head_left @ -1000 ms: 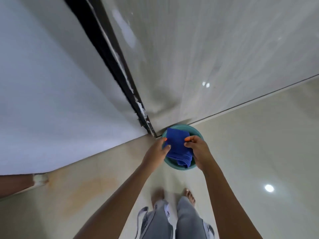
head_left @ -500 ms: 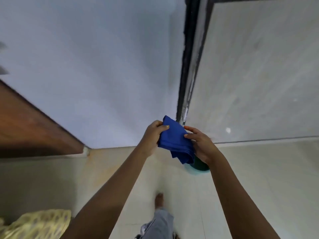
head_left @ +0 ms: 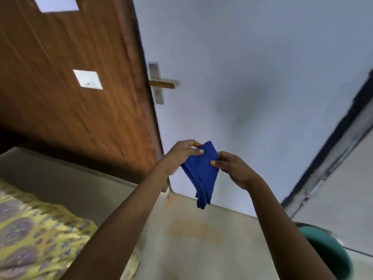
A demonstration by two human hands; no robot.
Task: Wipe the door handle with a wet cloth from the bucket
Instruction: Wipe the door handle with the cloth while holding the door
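Left hand (head_left: 179, 156) and right hand (head_left: 234, 170) are both pinched on the folded blue cloth (head_left: 201, 174), which is held in mid-air and hangs down between them. The door handle (head_left: 162, 84) is seen on the wooden door (head_left: 70, 87) edge, well above the cloth and untouched. The green bucket (head_left: 327, 253) is partly hidden behind the right forearm, on the floor (head_left: 201, 249) by the wall.

There were two hands, a left (head_left: 179, 156) and a right (head_left: 234, 168), and one blue cloth (head_left: 201, 174) pinched between them. One wooden door (head_left: 70, 98) stood open, with one handle (head_left: 163, 83) and two pale squares on its face (one cut off by the top edge). One green bucket (head_left: 327, 251) showed, and one patterned yellow bedspread (head_left: 36, 235).
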